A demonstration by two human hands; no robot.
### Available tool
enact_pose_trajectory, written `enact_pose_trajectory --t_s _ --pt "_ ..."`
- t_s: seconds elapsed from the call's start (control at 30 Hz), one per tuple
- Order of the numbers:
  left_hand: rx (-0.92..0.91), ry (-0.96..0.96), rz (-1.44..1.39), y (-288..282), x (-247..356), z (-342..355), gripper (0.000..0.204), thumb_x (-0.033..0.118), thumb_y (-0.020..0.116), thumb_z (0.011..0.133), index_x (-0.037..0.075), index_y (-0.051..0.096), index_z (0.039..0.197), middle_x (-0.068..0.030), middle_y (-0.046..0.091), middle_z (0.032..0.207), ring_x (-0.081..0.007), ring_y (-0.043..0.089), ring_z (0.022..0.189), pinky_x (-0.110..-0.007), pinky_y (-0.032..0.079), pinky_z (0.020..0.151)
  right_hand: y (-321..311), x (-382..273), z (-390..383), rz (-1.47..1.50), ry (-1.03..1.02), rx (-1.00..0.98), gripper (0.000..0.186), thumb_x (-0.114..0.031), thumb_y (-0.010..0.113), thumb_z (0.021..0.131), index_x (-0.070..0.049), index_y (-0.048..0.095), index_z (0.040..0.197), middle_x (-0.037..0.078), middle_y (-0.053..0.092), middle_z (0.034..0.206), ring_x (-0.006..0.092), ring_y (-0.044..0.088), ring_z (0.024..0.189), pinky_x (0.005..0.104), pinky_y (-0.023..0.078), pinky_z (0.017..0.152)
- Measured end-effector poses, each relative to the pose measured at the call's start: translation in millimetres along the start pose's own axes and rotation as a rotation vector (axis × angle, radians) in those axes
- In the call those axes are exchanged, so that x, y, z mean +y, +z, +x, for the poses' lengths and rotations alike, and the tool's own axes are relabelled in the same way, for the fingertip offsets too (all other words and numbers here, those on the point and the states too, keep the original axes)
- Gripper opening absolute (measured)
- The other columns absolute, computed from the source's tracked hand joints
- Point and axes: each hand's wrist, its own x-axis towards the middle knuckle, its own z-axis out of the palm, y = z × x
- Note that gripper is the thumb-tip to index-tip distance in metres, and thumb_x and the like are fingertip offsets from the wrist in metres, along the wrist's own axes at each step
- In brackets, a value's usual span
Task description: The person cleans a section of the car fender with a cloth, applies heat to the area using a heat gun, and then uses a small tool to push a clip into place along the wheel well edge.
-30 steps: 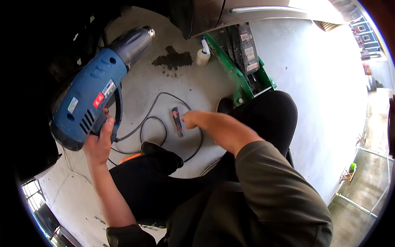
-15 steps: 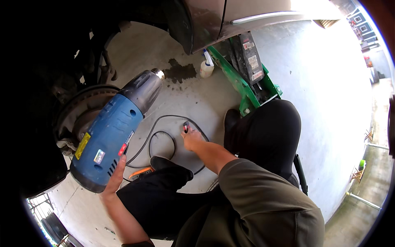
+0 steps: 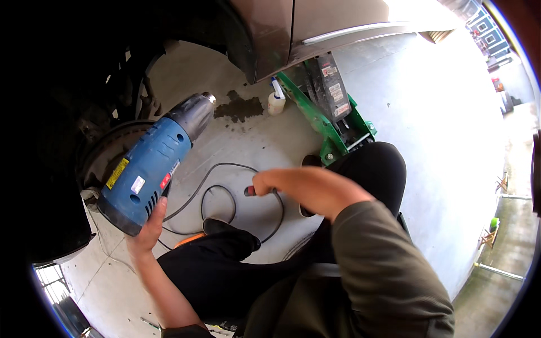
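A blue heat gun [image 3: 147, 169] with a dark front and a metal nozzle is held up at the left, nozzle pointing away to the upper right. My left hand [image 3: 147, 230] is closed around its lower side, where the grip is mostly hidden. Behind the gun, partly covered by it, is a brake disc [image 3: 90, 152] in a dark wheel well. My right hand [image 3: 267, 182], smeared by motion, is closed on a small red-and-black object [image 3: 249, 191] whose kind I cannot make out. Below that hand, a black cable [image 3: 282, 213] loops on the floor.
A green floor jack [image 3: 307, 104] reaches under the car body [image 3: 338, 19]. Beside it stands a white spray bottle [image 3: 275, 105], near a dark wet patch [image 3: 241, 108]. My bent knee [image 3: 377, 169] is at the right, and an orange item [image 3: 189, 240] lies by my shoe.
My right hand has lifted and turned, with the forearm now reaching in more from the right. The heat gun has shifted slightly left and up in my left hand. The view has moved a little.
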Motion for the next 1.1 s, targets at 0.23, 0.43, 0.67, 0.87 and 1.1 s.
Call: enact_pose_trajectory --t_s 0.23,0.43,0.67,0.87,1.1 --pt "0.053 -0.023 -0.066 -6.9 11.9 1.5 0.023 0.013 0.078 0.095 0.001 0.068 0.113 -0.004 0.071 0.103 -0.0161 0.067 0.095 -0.033 0.055 0.086 -100.8 65.6 -143.5 0.701 -0.305 0.368 0.042 -0.029 0.071 0.091 -0.001 0.065 0.121 0.01 0.072 0.096 0.0246 0.07 0.089 0.043 0.057 0.071" --pt "0.003 0.027 -0.057 -1.0 21.2 7.4 0.017 0.011 0.078 0.095 0.001 0.068 0.105 -0.0027 0.07 0.095 -0.0149 0.065 0.085 -0.032 0.053 0.078 -99.0 72.6 -177.9 0.662 -0.334 0.906 0.035 -0.028 0.067 0.099 -0.004 0.06 0.124 0.014 0.07 0.095 0.0284 0.069 0.091 0.045 0.054 0.078" --pt "0.041 -0.048 -0.068 4.8 33.3 9.4 0.013 0.012 0.076 0.097 0.002 0.068 0.102 -0.0017 0.068 0.092 -0.0141 0.064 0.082 -0.032 0.052 0.077 -104.3 80.9 -171.5 0.497 -0.191 0.963 0.044 -0.038 0.066 0.099 -0.001 0.057 0.122 0.023 0.07 0.105 0.0418 0.068 0.104 0.0483 0.052 0.091" --pt "0.06 -0.048 -0.048 7.1 27.1 9.1 0.015 0.012 0.076 0.096 0.002 0.068 0.103 -0.0018 0.069 0.092 -0.0146 0.064 0.082 -0.032 0.053 0.077 -107.9 70.3 -176.9 0.399 -0.224 0.999 0.059 -0.046 0.067 0.097 0.004 0.052 0.125 0.028 0.068 0.111 0.0428 0.067 0.109 0.0482 0.051 0.095" --pt "0.044 -0.028 -0.056 8.8 22.5 11.9 0.016 0.014 0.076 0.097 0.003 0.069 0.106 -0.0016 0.069 0.093 -0.0158 0.065 0.084 -0.033 0.053 0.079 -111.4 69.8 -176.9 0.453 -0.138 0.942 0.061 -0.048 0.069 0.096 0.004 0.053 0.124 0.027 0.07 0.107 0.0421 0.069 0.103 0.0476 0.054 0.088"
